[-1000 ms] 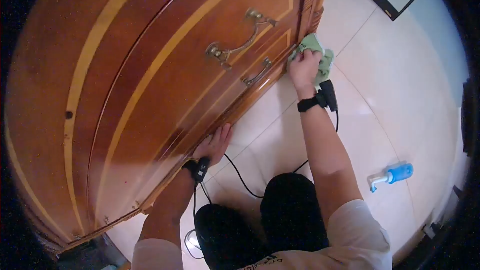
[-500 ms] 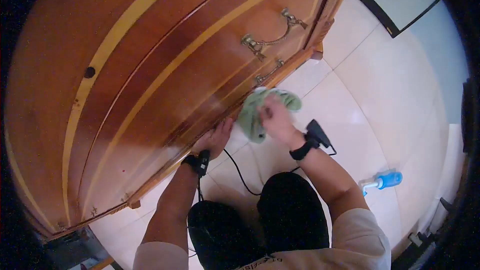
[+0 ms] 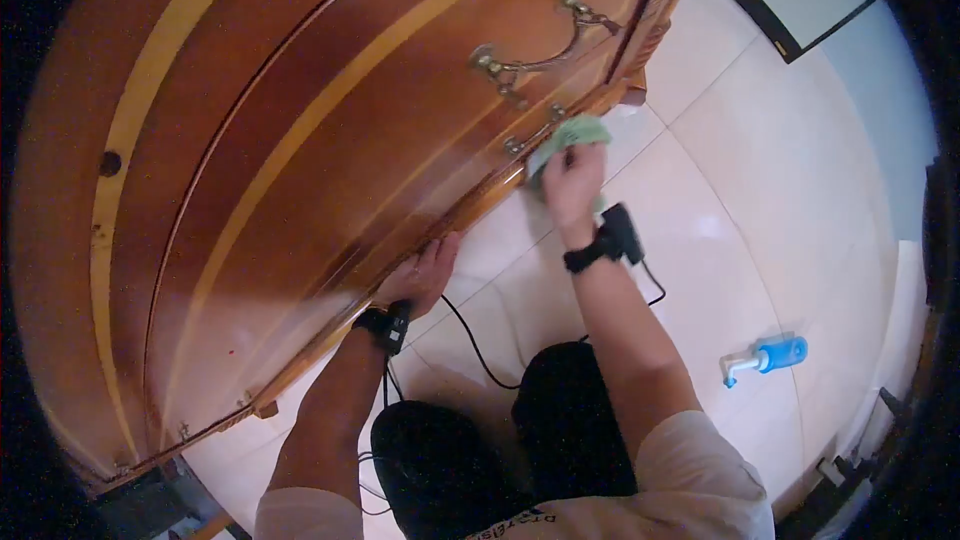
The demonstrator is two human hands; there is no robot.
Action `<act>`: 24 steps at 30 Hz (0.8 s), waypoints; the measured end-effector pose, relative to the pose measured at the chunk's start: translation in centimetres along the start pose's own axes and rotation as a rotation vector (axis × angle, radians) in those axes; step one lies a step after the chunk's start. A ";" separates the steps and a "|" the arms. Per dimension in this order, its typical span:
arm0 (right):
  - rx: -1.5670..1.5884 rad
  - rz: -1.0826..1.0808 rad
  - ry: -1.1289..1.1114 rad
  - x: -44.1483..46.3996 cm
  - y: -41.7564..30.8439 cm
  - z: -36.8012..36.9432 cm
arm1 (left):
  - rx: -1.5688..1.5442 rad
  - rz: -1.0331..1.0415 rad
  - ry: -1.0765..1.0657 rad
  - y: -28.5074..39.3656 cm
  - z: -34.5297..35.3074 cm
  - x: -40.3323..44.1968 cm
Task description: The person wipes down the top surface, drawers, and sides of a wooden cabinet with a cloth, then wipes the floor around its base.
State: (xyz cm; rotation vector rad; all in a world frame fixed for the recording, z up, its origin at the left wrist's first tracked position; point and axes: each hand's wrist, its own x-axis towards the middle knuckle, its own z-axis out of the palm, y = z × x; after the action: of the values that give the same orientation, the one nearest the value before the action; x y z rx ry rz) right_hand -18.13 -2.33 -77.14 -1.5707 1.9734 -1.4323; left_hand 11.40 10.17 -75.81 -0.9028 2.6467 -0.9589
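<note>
My right hand [image 3: 574, 190] is closed around a green cloth [image 3: 584, 130], pressing it to the lower edge of a brown wooden dresser [image 3: 330, 190] near a small brass handle [image 3: 535, 130]. Part of the cloth is hidden behind that hand. Farther left, my left hand [image 3: 425, 268] rests against the dresser's bottom rail with fingers stretched out and nothing held. A larger brass drawer handle [image 3: 545, 62] sits above the cloth.
On the tiled floor [image 3: 700, 240] at right lies a blue bottle [image 3: 782, 353] with a white bent spout. A black cable [image 3: 475, 340] runs between my arms, above my knees. A pale panel with a black edge [image 3: 755, 15] stands at upper right.
My right hand has moved up and away along the dresser's base with the cloth, which is now bunched at the edge. My left hand stays on the rail. The view has shifted slightly.
</note>
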 end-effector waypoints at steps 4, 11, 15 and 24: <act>-0.036 -0.063 -0.475 -5.2 -5.7 -3.0 | 0.036 -0.008 0.029 0.2 0.3 0.0; 0.028 -0.324 -0.619 -2.9 -3.4 -3.1 | 0.106 -0.004 -0.002 -0.1 -0.5 -0.1; 0.056 -0.280 -0.467 -1.2 -2.1 -2.9 | 0.033 0.025 -0.082 -0.5 -1.1 0.0; -0.074 0.198 0.066 8.9 6.5 -4.2 | 0.021 0.062 -0.082 -0.6 -0.8 0.1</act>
State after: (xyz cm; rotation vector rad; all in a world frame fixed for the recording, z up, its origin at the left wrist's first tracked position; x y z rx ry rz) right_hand -28.45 -7.94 -76.96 -1.3284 2.1744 -1.3632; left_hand 11.31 10.16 -74.82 -0.8318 2.5750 -0.9129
